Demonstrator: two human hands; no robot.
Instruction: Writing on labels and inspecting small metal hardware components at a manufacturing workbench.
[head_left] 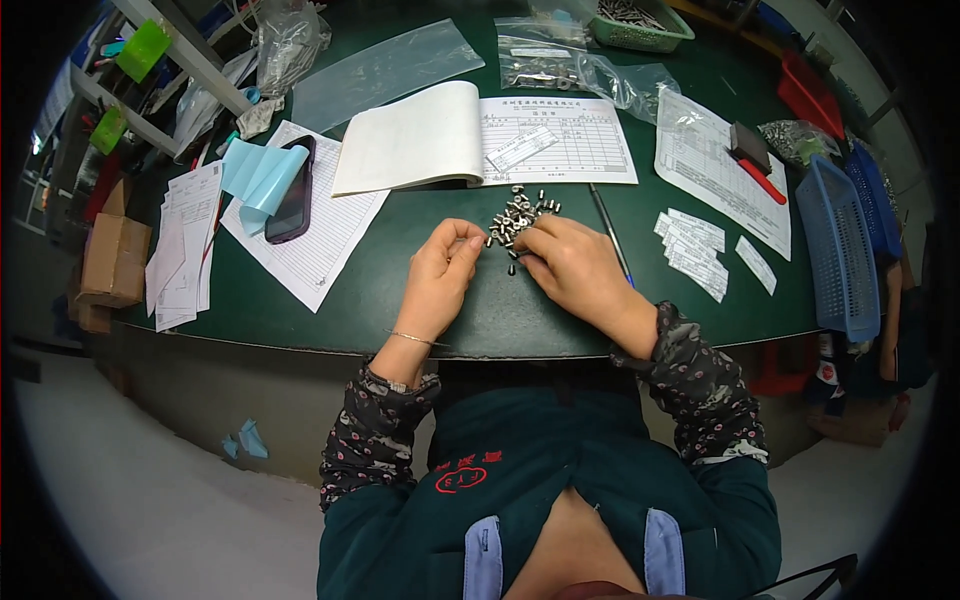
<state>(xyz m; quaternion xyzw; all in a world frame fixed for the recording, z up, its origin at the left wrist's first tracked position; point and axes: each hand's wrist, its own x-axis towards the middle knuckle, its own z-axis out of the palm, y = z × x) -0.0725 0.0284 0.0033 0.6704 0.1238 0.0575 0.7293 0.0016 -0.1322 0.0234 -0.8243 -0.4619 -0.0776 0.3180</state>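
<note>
Hands sorting small metal parts on a dark green table.

Near the frame's centre, the left hand point(440, 275) rests on the table point(500, 310) with fingers curled, thumb and forefinger pinched narrow at the edge of a pile of small silver metal pieces point(520, 217); whether a piece sits between them cannot be told. The right hand point(570, 265) lies just beside it, fingertips bent down and touching pieces at the pile's lower edge. Above the pile an open form book point(480, 145) lies flat. A pen point(608, 235) lies right of the hand, a dark phone point(292, 190) at left.
</note>
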